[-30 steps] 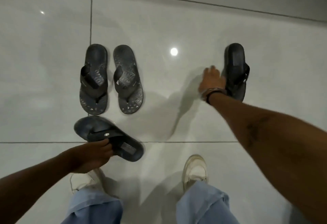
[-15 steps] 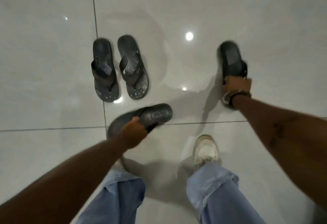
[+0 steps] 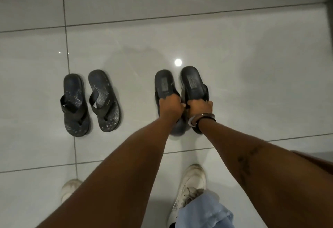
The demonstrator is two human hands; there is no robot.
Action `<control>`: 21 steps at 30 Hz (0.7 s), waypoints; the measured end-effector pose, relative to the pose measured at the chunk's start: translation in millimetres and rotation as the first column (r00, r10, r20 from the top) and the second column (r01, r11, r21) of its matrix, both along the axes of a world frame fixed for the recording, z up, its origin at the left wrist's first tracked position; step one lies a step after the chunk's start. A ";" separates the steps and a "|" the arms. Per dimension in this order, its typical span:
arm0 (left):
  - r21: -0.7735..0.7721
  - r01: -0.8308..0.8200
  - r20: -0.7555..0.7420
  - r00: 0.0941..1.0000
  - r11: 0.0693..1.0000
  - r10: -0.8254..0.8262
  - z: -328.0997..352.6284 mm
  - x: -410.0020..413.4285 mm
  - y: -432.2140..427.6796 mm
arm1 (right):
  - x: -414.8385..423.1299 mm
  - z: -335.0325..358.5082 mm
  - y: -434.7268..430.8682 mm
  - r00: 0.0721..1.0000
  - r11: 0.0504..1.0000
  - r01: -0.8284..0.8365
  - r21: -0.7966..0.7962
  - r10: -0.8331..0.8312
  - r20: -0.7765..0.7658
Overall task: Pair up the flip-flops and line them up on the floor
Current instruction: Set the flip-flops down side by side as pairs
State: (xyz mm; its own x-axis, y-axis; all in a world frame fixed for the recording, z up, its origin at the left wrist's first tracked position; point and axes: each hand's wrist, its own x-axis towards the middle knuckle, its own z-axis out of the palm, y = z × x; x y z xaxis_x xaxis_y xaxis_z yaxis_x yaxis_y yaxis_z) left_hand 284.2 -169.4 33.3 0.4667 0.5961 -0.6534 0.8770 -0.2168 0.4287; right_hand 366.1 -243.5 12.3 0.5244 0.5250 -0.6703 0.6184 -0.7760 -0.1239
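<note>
Head view looks down on a pale tiled floor where the second pair is being brought together, which I judge to be the closing step of the pairing. To the left, a patterned pair of dark flip-flops lies side by side, toes toward the person: the outer one and its mate, close but not touching, already set in line. To the right, well apart from that pair, both arms reach forward and down, nearly straight, converging so the fists meet. The left hand is closed around the strap area of a plain dark flip-flop, and the right hand, with a bracelet at the wrist, is closed likewise on the matching flip-flop. The knuckles of the two hands are just beside each other, perhaps touching. Both soles point the same way as the finished pair, heels away from the person; whether they rest flat on the tile or are tilted slightly up at the far end I cannot tell. The next move, as I read it, calls for settling both soles flat, edges parallel and level with the first pair, then loosening both grips without nudging them askew. White sneakers and pale jeans show below.
</note>
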 end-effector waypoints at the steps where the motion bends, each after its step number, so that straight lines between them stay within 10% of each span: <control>1: 0.011 0.016 0.006 1.000 1.000 -0.016 -7.1 9.4 -0.9 | 3.5 -7.8 0.3 1.000 1.000 -0.020 -0.002 0.020 0.010; 14: 0.147 -0.146 0.115 0.985 0.978 0.130 12.2 -18.8 14.5 | 9.4 4.0 -11.8 0.970 0.962 -0.211 0.171 0.185 0.158; 21: 0.512 -0.194 -0.270 0.889 0.837 0.371 8.9 -158.1 129.3 | -64.1 9.8 87.2 0.943 0.936 -0.289 0.200 0.314 -0.109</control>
